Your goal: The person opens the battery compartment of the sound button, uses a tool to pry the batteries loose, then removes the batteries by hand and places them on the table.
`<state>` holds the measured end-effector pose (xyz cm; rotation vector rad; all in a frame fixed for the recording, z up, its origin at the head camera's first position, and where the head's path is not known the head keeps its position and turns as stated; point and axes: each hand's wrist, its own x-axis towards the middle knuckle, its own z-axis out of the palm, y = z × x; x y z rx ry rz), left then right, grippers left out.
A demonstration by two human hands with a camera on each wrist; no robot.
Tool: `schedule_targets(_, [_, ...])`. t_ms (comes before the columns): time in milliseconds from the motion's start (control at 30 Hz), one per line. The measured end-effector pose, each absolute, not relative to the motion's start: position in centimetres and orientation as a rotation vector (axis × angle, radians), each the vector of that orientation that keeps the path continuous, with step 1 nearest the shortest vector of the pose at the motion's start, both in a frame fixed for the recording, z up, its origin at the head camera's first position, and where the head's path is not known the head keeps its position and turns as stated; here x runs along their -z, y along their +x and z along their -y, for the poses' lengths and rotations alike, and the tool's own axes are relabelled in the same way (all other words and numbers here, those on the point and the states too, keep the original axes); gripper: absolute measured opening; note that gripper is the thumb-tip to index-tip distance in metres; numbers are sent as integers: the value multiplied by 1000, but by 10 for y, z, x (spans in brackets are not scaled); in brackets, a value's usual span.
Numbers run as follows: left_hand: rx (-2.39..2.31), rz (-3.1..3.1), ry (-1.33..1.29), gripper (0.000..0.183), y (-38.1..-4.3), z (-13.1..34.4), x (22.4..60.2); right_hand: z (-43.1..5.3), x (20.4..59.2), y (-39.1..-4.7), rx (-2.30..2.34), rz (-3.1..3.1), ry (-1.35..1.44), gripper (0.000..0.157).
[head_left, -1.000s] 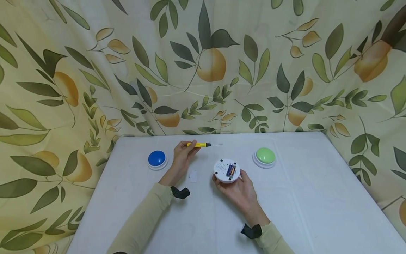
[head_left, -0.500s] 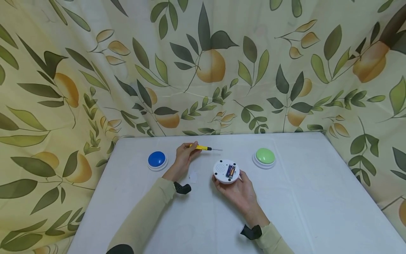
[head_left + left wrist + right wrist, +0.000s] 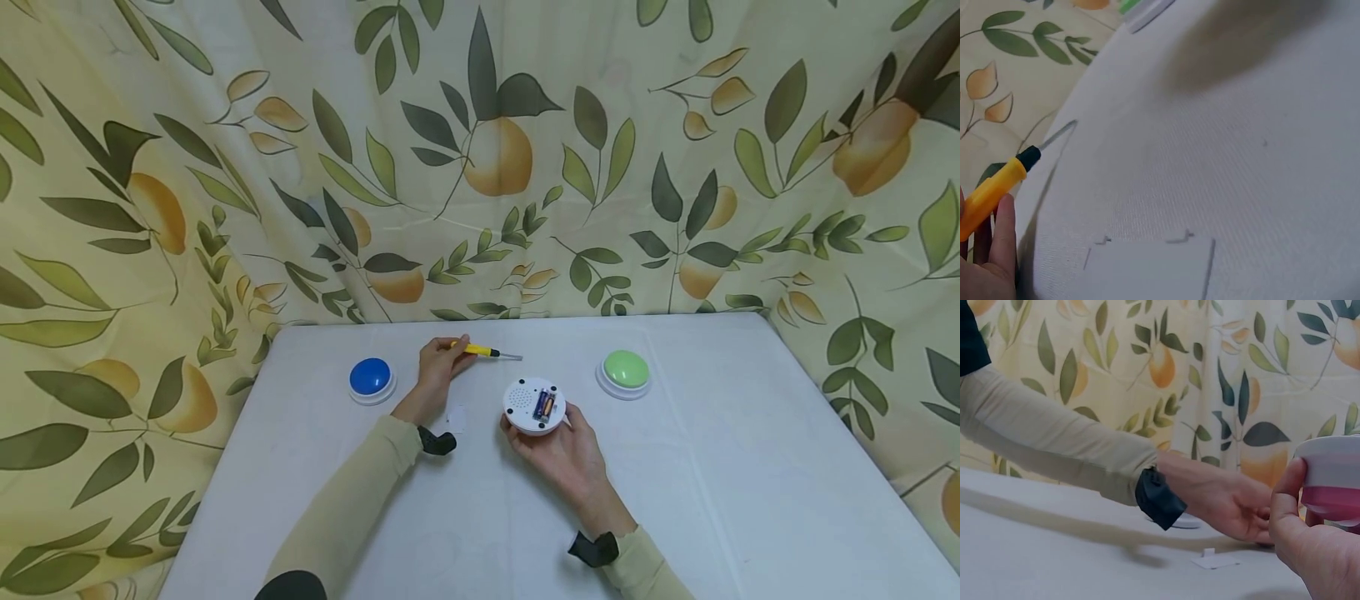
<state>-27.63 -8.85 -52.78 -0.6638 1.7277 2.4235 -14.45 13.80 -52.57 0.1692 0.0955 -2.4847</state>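
My left hand (image 3: 438,371) pinches the yellow handle of a screwdriver (image 3: 480,350) near the table's back edge. Its metal shaft points right, the tip close to or on the tabletop. My right hand (image 3: 562,454) holds a round white push-button (image 3: 517,410) upside down; its pink dome (image 3: 1332,503) faces down in the right wrist view. On the upturned base an uncovered battery compartment shows batteries (image 3: 545,406). Between the hands a thin white battery cover (image 3: 456,419) lies on the table; its small tabs show in the left wrist view.
A blue push-button (image 3: 371,377) stands left of my left hand. Another push-button, green-topped (image 3: 627,370), stands behind and right of my right hand. The white-covered table (image 3: 750,467) meets a fruit-patterned curtain (image 3: 480,233) at its back edge.
The left hand has shifted slightly right and toward me, and the screwdriver's tip has dipped toward the table. My right hand keeps the pink push-button almost still.
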Motion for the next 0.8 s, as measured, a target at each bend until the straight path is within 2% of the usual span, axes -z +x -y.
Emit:
schedule_targets(300, [-2345,-1995,-548,29,-276,88,535,-137,523,-143,2485,-77,209,59])
schedule_targets(533, [-2004,-2446,-325,20,-274,89,535,-137,525,-143,2477,-124,207,58])
schedule_targets(800, [-1627,-2678,-88,30,-269,90,527,-137,528,-144,2461,-130,159,60])
